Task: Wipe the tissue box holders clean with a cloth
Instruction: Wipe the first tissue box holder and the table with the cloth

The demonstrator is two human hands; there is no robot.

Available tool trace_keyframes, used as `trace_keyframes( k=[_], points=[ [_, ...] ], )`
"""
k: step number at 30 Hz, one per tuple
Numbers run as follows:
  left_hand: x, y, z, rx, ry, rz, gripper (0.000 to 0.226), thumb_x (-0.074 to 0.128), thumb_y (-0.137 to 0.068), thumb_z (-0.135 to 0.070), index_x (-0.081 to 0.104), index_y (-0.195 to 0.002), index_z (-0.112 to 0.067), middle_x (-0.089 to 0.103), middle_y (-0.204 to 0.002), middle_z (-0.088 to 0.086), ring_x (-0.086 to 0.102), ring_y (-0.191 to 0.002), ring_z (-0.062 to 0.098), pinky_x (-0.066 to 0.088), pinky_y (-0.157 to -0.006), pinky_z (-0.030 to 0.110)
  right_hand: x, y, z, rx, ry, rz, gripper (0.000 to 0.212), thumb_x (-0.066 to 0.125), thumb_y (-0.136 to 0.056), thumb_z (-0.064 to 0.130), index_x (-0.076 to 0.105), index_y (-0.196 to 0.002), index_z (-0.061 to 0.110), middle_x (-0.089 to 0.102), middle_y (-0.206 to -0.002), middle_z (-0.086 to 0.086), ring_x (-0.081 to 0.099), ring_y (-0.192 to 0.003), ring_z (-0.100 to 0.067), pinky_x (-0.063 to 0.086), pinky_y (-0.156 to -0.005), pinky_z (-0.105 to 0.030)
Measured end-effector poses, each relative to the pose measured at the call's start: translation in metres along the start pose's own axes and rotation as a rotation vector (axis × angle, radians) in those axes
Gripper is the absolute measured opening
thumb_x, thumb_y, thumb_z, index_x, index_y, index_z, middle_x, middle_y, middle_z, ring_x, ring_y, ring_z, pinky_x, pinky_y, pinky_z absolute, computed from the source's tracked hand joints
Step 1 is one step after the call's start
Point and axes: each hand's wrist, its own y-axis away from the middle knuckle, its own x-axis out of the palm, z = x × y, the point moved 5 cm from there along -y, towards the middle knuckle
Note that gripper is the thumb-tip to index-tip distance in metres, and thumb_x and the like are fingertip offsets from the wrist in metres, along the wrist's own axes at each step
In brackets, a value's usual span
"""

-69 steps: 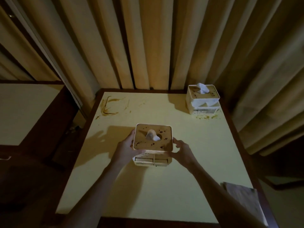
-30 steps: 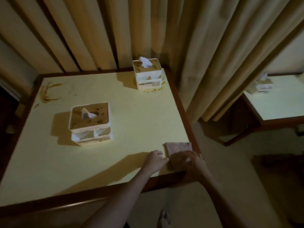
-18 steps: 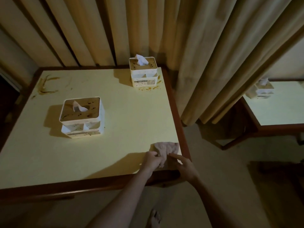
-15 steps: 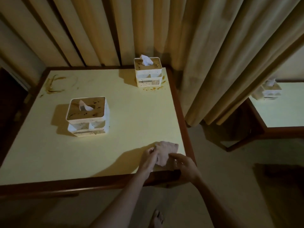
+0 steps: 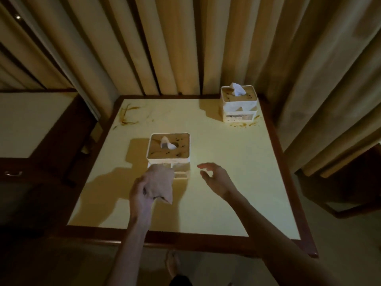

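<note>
A white tissue box holder (image 5: 168, 149) with a brown, spotted lid and a tissue sticking up stands in the middle of the yellow table (image 5: 226, 182). My left hand (image 5: 142, 194) grips a crumpled beige cloth (image 5: 161, 183) right in front of the holder, covering part of its lower front. My right hand (image 5: 216, 178) hovers just right of the holder, fingers loosely spread and holding nothing. A second, similar holder (image 5: 239, 104) stands at the table's far right corner, with brown splashes on the table at its foot.
Brown smears (image 5: 128, 114) mark the table's far left corner. Curtains (image 5: 185, 42) hang right behind the table. Another table (image 5: 22, 120) stands to the left and dark furniture (image 5: 350, 182) to the right. A bare foot (image 5: 172, 265) shows below the table's near edge.
My left hand lifted the cloth from the table's near right corner and carried it to the front of the middle holder. My right hand let go of the cloth and moved beside the holder.
</note>
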Motion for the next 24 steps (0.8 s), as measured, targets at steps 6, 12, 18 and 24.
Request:
trace_keyframes(
  k=[6, 12, 18, 24],
  points=[
    [-0.02, -0.087, -0.053, -0.03, 0.021, 0.128, 0.056, 0.069, -0.082, -0.022, 0.051, -0.131, -0.001, 0.06, -0.127, 0.012, 0.057, -0.118, 0.025, 0.046, -0.095, 0.039, 0.015, -0.08, 0.057, -0.04, 0.126, -0.096, 0.022, 0.058, -0.091, 0.022, 0.066, -0.112, 0.019, 0.06, -0.119, -0.002, 0.049, -0.114, -0.022, 0.034, -0.092, -0.019],
    [-0.006, -0.171, -0.074, 0.092, -0.47, 0.174, 0.029, 0.062, -0.091, -0.025, 0.06, -0.119, -0.016, 0.064, -0.117, 0.002, 0.061, -0.107, 0.018, 0.048, -0.092, 0.036, 0.024, -0.121, 0.053, 0.039, 0.366, 0.065, 0.051, 0.059, -0.09, 0.03, 0.043, -0.138, 0.025, 0.038, -0.148, 0.003, 0.029, -0.134, -0.03, 0.03, -0.107, -0.045],
    [0.033, -0.205, -0.071, 0.27, -0.93, 0.45, 0.011, 0.058, -0.093, -0.023, 0.066, -0.097, -0.017, 0.066, -0.081, 0.0, 0.058, -0.069, 0.01, 0.038, -0.053, 0.01, 0.025, -0.13, 0.048, 0.081, 0.51, 0.168, 0.071, 0.061, -0.089, 0.036, 0.024, -0.149, 0.026, 0.024, -0.155, 0.006, 0.018, -0.139, -0.028, 0.022, -0.11, -0.044],
    [0.037, -0.214, -0.078, 0.481, -1.033, 0.412, 0.028, 0.065, -0.089, -0.021, 0.065, -0.116, -0.013, 0.067, -0.106, -0.005, 0.062, -0.091, 0.007, 0.042, -0.064, 0.001, 0.028, -0.134, 0.046, 0.052, 0.536, 0.219, 0.081, 0.064, -0.086, 0.042, 0.017, -0.151, 0.027, 0.019, -0.157, 0.007, 0.012, -0.141, -0.025, 0.018, -0.111, -0.043]
  ],
)
